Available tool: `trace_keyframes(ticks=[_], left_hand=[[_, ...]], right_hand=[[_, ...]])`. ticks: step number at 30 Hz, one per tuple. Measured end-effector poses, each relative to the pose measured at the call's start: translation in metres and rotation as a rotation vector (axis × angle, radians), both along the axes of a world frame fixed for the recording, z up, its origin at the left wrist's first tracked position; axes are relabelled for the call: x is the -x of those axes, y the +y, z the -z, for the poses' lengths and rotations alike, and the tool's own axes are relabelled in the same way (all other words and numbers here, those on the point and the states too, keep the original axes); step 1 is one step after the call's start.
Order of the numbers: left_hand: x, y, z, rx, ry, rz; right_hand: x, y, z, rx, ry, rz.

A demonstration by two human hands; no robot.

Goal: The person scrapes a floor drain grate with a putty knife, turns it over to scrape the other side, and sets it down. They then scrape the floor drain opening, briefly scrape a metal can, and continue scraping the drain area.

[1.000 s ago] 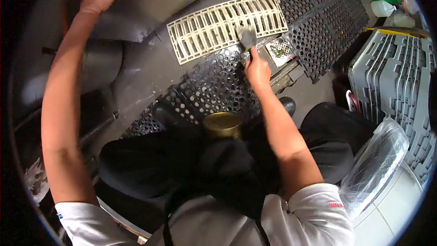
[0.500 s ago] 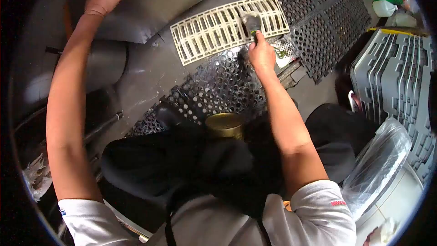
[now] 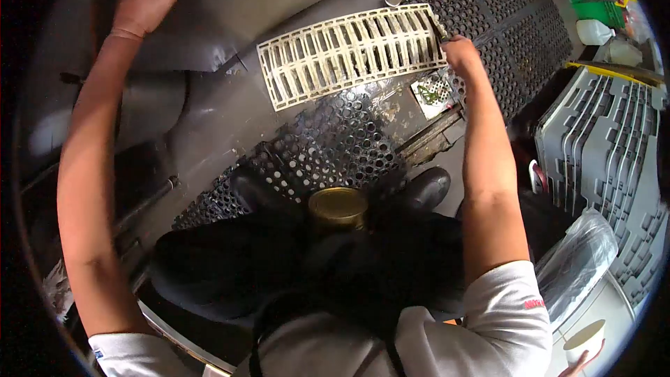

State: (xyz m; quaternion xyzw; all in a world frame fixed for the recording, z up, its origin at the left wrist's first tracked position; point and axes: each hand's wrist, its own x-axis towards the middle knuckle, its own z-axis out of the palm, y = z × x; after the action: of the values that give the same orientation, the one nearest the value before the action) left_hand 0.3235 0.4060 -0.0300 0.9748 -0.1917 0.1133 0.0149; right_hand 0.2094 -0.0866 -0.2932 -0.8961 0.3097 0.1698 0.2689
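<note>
My left hand (image 3: pixel 145 1) is raised at the upper left with fingers spread, over a dark grey metal surface (image 3: pixel 237 3). It holds nothing. At the right end of a long cream slotted grate (image 3: pixel 335 56), my right hand (image 3: pixel 462 56) is closed around the handle of a brush (image 3: pixel 440 28). The brush head shows only in part beyond my knuckles, at the grate's end edge. The grate lies at a slant on the dark floor. Just below its right end, a small perforated drain plate (image 3: pixel 433 92) carries green scraps.
Black perforated mats (image 3: pixel 502 7) cover much of the floor. A gold tin (image 3: pixel 338 204) stands between my legs. Stacked grey crates (image 3: pixel 593 132) and a clear plastic bag (image 3: pixel 581 258) are at the right. At lower right, another person's hand (image 3: pixel 590 361) holds a white bowl (image 3: pixel 585 342).
My right hand has moved right with the brush, from over the grate's slats to its right end. My left hand stays spread. Another person's hand with a bowl shows more clearly at lower right.
</note>
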Motion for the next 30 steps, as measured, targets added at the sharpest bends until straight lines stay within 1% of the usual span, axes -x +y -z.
trace_keyframes(ticks=[1, 3, 5, 8, 9, 10, 11, 12, 13, 14, 15, 16, 17, 18, 19, 20, 22, 23, 25, 28, 30], left_hand=[[0.001, -0.001, 0.000, 0.009, 0.000, 0.004], [-0.004, 0.002, 0.006, -0.015, -0.008, -0.001], [-0.009, 0.001, 0.008, -0.026, -0.020, -0.022], [-0.002, -0.010, 0.010, -0.042, -0.017, -0.065], [0.004, -0.016, 0.005, -0.049, -0.024, -0.068], [0.012, -0.027, -0.010, -0.065, -0.037, -0.071], [0.017, -0.034, -0.027, -0.069, -0.034, -0.075], [0.020, -0.035, -0.033, -0.064, -0.022, -0.083], [0.021, -0.032, -0.031, -0.053, 0.000, -0.088], [0.016, -0.014, -0.013, -0.025, 0.003, -0.069], [0.014, -0.008, -0.007, -0.013, -0.008, -0.048], [0.007, 0.000, 0.013, 0.011, -0.007, -0.026], [0.007, 0.000, 0.012, 0.004, -0.011, -0.030], [0.007, -0.002, 0.009, -0.007, -0.017, -0.034], [0.006, -0.003, 0.008, -0.020, -0.022, -0.038], [0.002, -0.001, 0.011, -0.027, -0.040, -0.024], [-0.004, 0.001, 0.016, -0.034, -0.077, 0.009], [-0.008, 0.004, 0.026, -0.015, -0.070, 0.017], [-0.006, 0.004, 0.022, 0.003, -0.064, 0.024], [-0.004, 0.002, 0.021, -0.053, -0.071, -0.021], [-0.005, 0.004, 0.026, -0.052, -0.076, -0.014]], right_hand=[[0.004, -0.007, 0.004, -0.059, 0.070, 0.038], [0.012, -0.014, 0.003, -0.122, 0.122, 0.032], [0.025, -0.013, 0.004, -0.134, 0.100, 0.022], [0.051, -0.012, 0.041, -0.158, 0.039, 0.013], [0.062, -0.008, 0.033, -0.087, 0.003, -0.052], [0.075, -0.002, 0.018, -0.023, -0.040, -0.117], [0.088, 0.017, -0.011, -0.006, -0.042, -0.049], [0.107, 0.037, -0.014, 0.112, -0.187, -0.042], [0.124, 0.057, 0.003, 0.181, -0.370, -0.038], [0.133, 0.102, -0.021, 0.123, -0.179, 0.089], [0.148, 0.126, -0.011, 0.143, -0.199, 0.068], [0.165, 0.147, 0.017, 0.193, -0.312, 0.035], [0.181, 0.167, 0.029, 0.187, -0.375, 0.032], [0.191, 0.186, 0.032, 0.210, -0.312, 0.007], [0.199, 0.202, 0.027, 0.153, -0.200, 0.019], [0.207, 0.212, 0.029, 0.122, -0.141, 0.015], [0.208, 0.221, 0.029, 0.135, -0.112, 0.040], [0.205, 0.221, 0.034, 0.154, -0.137, 0.030], [0.193, 0.216, 0.035, 0.171, -0.194, 0.001], [0.173, 0.210, 0.024, 0.184, -0.118, -0.021], [0.172, 0.203, 0.020, 0.187, -0.113, -0.054]])
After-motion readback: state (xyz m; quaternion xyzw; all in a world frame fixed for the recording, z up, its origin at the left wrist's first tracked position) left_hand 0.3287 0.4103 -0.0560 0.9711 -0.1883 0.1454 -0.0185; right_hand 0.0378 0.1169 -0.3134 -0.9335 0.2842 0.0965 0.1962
